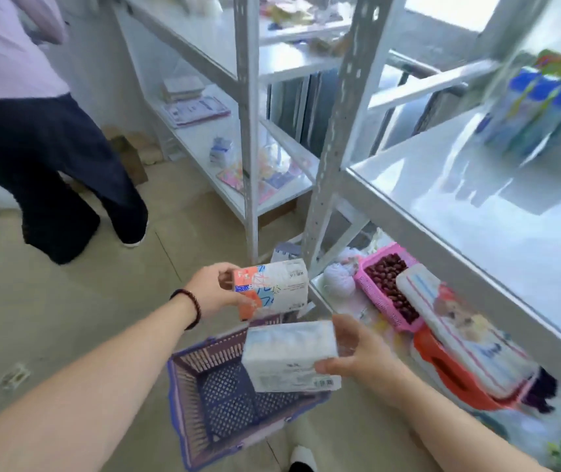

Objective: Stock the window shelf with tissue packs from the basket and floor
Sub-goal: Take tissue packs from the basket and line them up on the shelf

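My left hand (212,290) grips a tissue pack with an orange, blue and white print (270,287) by its left end. My right hand (357,349) holds a pale blue-white tissue pack (289,356) by its right end, thumb on top. Both packs hang above a purple basket (204,403) that stands on the floor and looks empty inside. The white window shelf (476,212) stretches to the right at about waist height, with a blue and green multipack (537,107) standing at its far end.
Another person in dark trousers (51,172) stands at the left by a second white rack (248,131). On the lower shelf to the right sit a pink basket of dark red items (388,287), a printed case (466,332) and an orange tray (442,366). The floor is beige tile.
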